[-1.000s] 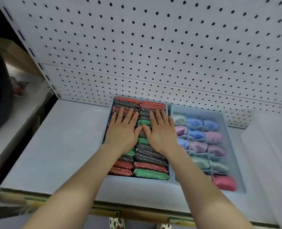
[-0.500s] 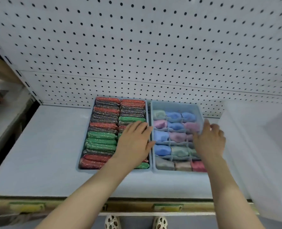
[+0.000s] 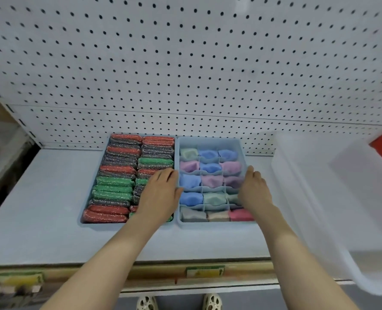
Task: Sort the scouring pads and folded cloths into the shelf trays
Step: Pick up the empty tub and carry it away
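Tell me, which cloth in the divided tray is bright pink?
The bright pink cloth sits in the front-right compartment of the divided tray, nearest the shelf edge. The other cloths are blue, lilac, pale green or grey-beige.

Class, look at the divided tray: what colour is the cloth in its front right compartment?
Pink. The cloth shows best in the head view, at the divided tray's near right corner.

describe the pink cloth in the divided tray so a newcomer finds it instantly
On the shelf under the pegboard sit two blue trays; take the right, divided tray. Go to its front row, nearest the shelf edge, rightmost cell, just below the right hand. The pink cloth there is the only saturated pink one; its row neighbours are grey and beige.
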Motion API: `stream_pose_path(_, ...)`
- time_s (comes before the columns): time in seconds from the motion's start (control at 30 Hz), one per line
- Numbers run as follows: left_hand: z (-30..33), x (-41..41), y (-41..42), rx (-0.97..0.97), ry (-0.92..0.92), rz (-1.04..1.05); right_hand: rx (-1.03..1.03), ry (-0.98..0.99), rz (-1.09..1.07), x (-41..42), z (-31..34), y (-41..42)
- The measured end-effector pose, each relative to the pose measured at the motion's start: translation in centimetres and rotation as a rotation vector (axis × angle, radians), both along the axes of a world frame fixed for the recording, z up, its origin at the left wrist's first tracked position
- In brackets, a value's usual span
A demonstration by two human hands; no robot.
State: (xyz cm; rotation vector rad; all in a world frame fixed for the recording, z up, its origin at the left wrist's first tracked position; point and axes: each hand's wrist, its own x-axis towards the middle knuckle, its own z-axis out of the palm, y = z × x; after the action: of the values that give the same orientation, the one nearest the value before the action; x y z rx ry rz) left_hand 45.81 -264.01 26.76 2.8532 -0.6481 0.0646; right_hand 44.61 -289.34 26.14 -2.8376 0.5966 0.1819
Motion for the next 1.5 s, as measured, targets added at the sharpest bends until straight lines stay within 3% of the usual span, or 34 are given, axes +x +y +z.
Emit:
stream_pose_path(0.27,3.3,-1.0,-6.3,-0.167,0.083,0.024,-0.104,-0.348,0.159,-2.6,8.4,-8.3)
stream_pose_path(0.37,4.5,-2.4,-12.7,-0.242,0.08,-0.012,-0.174,-0.248,0.059,-3.7,10.0,-16.1)
stream_pose_path(0.47,5.6,-4.1,-20.2,-0.332,0.189,0.057,-0.255,-0.113,-0.044,-5.1,10.2,-23.9)
stream_pose_path(0.63,5.9,-7.3,-29.4,-0.754,0.719,0.348,-0.253,0.087,-0.194,-8.7,7.5,-32.9)
stream_pose_path(0.7,5.5,-8.6,-31.0,-0.799,0.783,0.369,-0.216,0.159,-0.214,-9.8,6.5,-34.4)
stream_pose_path(0.87,4.8,-12.1,-31.6,-0.734,0.608,0.413,-0.159,0.028,-0.223,-11.1,5.3,-35.6)
stream_pose_path(0.97,4.8,-15.8,-30.4,-0.831,0.545,0.394,-0.1,-0.027,-0.258,-12.4,5.6,-35.6)
stream_pose_path(1.03,4.6,-19.2,-29.3,-0.91,0.497,0.39,-0.072,-0.169,-0.243,-14.3,5.3,-35.3)
stream_pose_path(1.2,3.7,-28.9,-27.1,-1.095,0.313,0.443,0.055,-0.433,-0.059,-20.6,5.0,-33.0)
stream_pose_path(1.33,2.6,-37.0,-25.9,-1.188,0.074,0.653,0.157,-0.48,0.023,-25.7,4.1,-29.5)
stream_pose_path(1.5,0.9,-47.7,-23.4,-1.168,-0.016,0.876,0.373,-0.415,0.229,-31.5,1.9,-26.1)
